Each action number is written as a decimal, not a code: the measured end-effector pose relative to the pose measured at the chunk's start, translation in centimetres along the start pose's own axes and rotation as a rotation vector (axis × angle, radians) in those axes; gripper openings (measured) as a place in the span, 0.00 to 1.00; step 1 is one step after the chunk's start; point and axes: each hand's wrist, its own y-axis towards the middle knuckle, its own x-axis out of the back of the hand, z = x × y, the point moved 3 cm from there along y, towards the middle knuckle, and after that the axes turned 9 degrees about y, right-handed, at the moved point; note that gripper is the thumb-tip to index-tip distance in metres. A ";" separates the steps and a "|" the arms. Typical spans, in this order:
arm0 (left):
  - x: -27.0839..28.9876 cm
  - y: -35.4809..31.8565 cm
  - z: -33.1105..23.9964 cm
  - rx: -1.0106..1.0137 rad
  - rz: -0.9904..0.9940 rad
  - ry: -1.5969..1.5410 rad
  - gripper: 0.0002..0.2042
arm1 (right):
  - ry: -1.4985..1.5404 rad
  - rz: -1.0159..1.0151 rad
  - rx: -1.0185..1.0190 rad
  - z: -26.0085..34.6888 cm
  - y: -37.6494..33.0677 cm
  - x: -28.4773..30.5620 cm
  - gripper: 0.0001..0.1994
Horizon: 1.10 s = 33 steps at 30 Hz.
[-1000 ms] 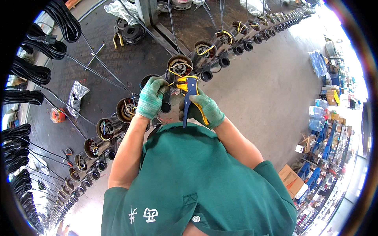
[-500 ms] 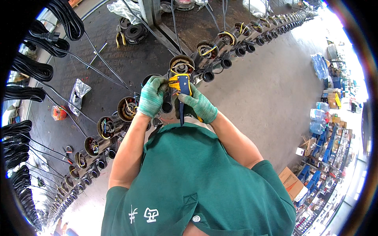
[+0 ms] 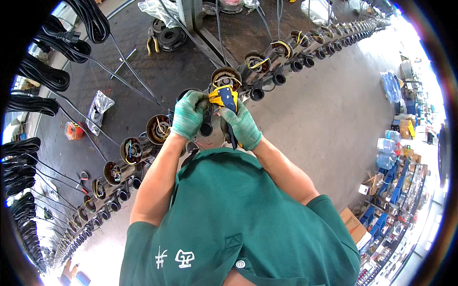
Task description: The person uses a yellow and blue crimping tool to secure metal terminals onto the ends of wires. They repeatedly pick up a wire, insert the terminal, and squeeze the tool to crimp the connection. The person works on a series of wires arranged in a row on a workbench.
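While I watch through the head view from afar, the blue-and-yellow squeeze-handled hand tool (image 3: 230, 97) sits between the two hands, overlapping the lower rim of an open, round, dark metal housing (image 3: 224, 80); whether they touch, I cannot tell. I judge this to be partway through one step: the tool is up in position, but its bite is covered, so I cannot say what is finished there. Similar open metal cylinders (image 3: 136, 148) line the edge of the dark worktop (image 3: 138, 109), some showing loose yellow wires (image 3: 261, 62), so plenty appears left. The tool's yellow head points left, its blue body leans slightly, and its darker handles run down toward the green shirt (image 3: 214, 200). My right hand (image 3: 244, 126), in a green striped knit glove, wraps those handles; my left hand (image 3: 188, 117), gloved alike, curls its fingertips in beside the yellow head, and I cannot tell whether they pinch anything.
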 end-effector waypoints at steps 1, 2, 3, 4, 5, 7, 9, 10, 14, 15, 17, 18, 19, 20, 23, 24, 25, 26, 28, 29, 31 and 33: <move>0.1 0.0 -0.1 0.000 0.009 0.009 0.07 | 0.068 -0.010 -0.106 0.4 -0.3 -0.1 0.26; 0.0 0.0 0.1 -0.016 0.001 0.015 0.07 | 0.131 -0.025 -0.209 1.2 -0.7 -0.5 0.25; -0.2 0.0 0.4 -0.033 -0.006 0.021 0.07 | 0.250 0.004 -0.175 1.2 -0.7 -0.7 0.26; -0.2 0.0 0.6 -0.049 -0.013 0.028 0.07 | 0.394 0.058 -0.200 0.9 -1.0 -0.7 0.26; -0.2 0.0 0.3 -0.053 -0.023 0.026 0.07 | 0.537 0.107 -0.231 0.7 -1.2 -0.6 0.27; -0.1 0.0 -0.2 -0.062 -0.044 0.024 0.08 | 0.429 0.103 -0.167 0.7 -1.5 -0.6 0.28; 0.0 -0.1 -0.1 -0.055 -0.024 0.014 0.08 | 0.398 0.130 -0.192 1.6 -2.3 -0.9 0.31; 0.0 -0.2 -0.1 -0.051 -0.015 0.009 0.08 | 0.396 0.130 -0.208 1.4 -2.3 -0.7 0.31; 0.1 -0.1 -0.2 -0.101 -0.033 0.006 0.07 | 0.435 0.169 -0.258 1.3 -2.4 -0.4 0.32; 0.0 -0.2 -0.2 -0.100 -0.032 0.000 0.07 | 0.456 0.191 -0.267 1.5 -2.4 -0.5 0.32; 0.1 -0.2 -0.2 -0.093 -0.022 -0.002 0.08 | 0.457 0.200 -0.267 1.5 -2.1 -0.4 0.32; 0.1 -0.2 -0.2 -0.087 -0.014 0.002 0.08 | 0.457 0.203 -0.267 1.5 -2.0 -0.4 0.32; 0.2 -0.1 -0.2 -0.081 -0.006 0.006 0.08 | 0.435 0.193 -0.278 1.5 -1.9 -0.2 0.31; 0.2 -0.2 -0.2 -0.089 -0.008 0.012 0.09 | 0.413 0.185 -0.290 1.5 -1.8 -0.1 0.31; 0.1 -0.2 0.0 -0.102 -0.006 0.020 0.09 | 0.324 0.161 -0.258 1.3 -1.5 0.3 0.29; 0.2 -0.2 -0.1 -0.099 0.001 0.016 0.09 | 0.291 0.152 -0.235 1.2 -1.4 0.4 0.28; 0.1 -0.2 -0.1 -0.095 0.008 0.011 0.09 | 0.278 0.147 -0.224 1.2 -1.3 0.4 0.27; 0.1 -0.2 0.0 -0.094 0.019 0.005 0.10 | 0.265 0.144 -0.214 1.2 -1.2 0.4 0.26; 0.0 -0.3 0.4 -0.091 0.041 -0.008 0.12 | 0.226 0.137 -0.186 1.2 -1.1 0.4 0.26; 0.0 -0.3 0.3 -0.085 0.047 0.005 0.12 | 0.199 0.132 -0.168 1.2 -1.0 0.5 0.25; 0.0 -0.3 0.1 -0.074 0.058 0.029 0.12 | 0.180 0.134 -0.169 1.0 -0.8 0.9 0.26; 0.0 -0.3 0.2 -0.087 0.047 0.016 0.12 | 0.192 0.150 -0.207 0.8 -0.6 1.2 0.28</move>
